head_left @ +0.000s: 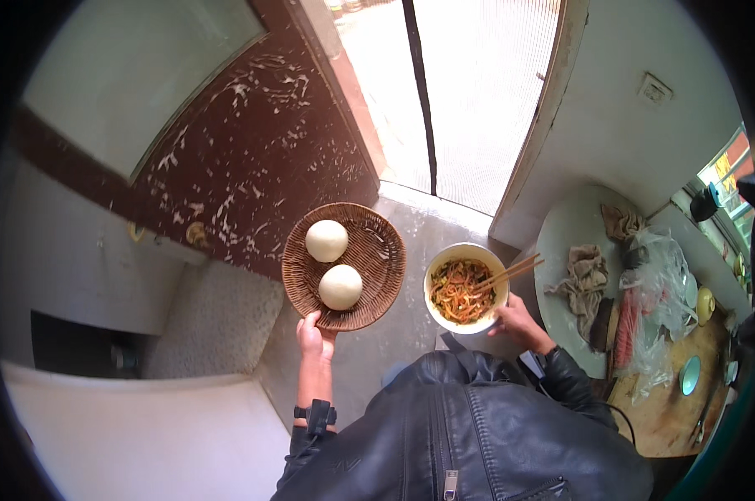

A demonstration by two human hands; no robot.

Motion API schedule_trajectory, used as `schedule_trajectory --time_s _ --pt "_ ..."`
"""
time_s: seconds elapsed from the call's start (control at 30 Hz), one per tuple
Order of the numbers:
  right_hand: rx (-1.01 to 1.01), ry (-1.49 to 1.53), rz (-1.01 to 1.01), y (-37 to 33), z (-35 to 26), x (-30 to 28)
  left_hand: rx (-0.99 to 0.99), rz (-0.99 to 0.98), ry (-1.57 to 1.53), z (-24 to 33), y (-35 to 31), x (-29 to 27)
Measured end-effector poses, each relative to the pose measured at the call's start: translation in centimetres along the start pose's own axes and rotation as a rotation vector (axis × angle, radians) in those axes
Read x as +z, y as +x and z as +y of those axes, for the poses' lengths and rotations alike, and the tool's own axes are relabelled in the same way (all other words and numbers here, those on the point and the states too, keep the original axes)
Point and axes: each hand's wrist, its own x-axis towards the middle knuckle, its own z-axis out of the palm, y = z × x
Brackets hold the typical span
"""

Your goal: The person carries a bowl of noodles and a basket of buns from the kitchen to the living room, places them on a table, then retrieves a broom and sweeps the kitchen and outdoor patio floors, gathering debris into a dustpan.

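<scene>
My left hand (pixel 314 336) grips the near rim of a round brown wicker basket (pixel 381 288), thumb on top and the other fingers hidden beneath. Two smooth white steamed buns (pixel 340 287) lie in the basket, one behind the other. At the right, my right hand (pixel 519 324) is closed on the near right side of a pale bowl (pixel 431 311). Shredded, reddish-orange food with green bits (pixel 458 292) fills the bowl. A pair of wooden chopsticks (pixel 515 270) rests in it, their ends sticking out over the right rim.
Ahead is a doorway with a translucent strip curtain (pixel 486 100); a worn dark-red door (pixel 252 142) stands at its left. On the right, a pale oval board (pixel 561 230) leans by the wall near crumpled cloths (pixel 588 271), plastic bags (pixel 657 267) and a wooden worktop (pixel 653 417) with a turquoise bowl (pixel 689 375).
</scene>
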Motion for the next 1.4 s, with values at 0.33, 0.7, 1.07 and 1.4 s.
schedule_trajectory --time_s 0.33,0.7,1.07,1.4 --pt "-0.067 0.114 0.142 16.4 -12.4 1.3 -0.093 -0.306 0.306 8.5 26.3 16.9" --pt "-0.028 0.401 0.558 25.6 -19.9 8.5 -0.448 -0.794 0.687 10.2 55.7 42.8" --pt "-0.025 0.375 0.542 42.1 -29.2 9.1 -0.513 -0.918 0.733 0.8 70.4 63.8" --pt "-0.104 0.527 0.460 61.3 -39.6 1.9 -0.584 -1.047 0.781 -7.6 75.2 79.7"
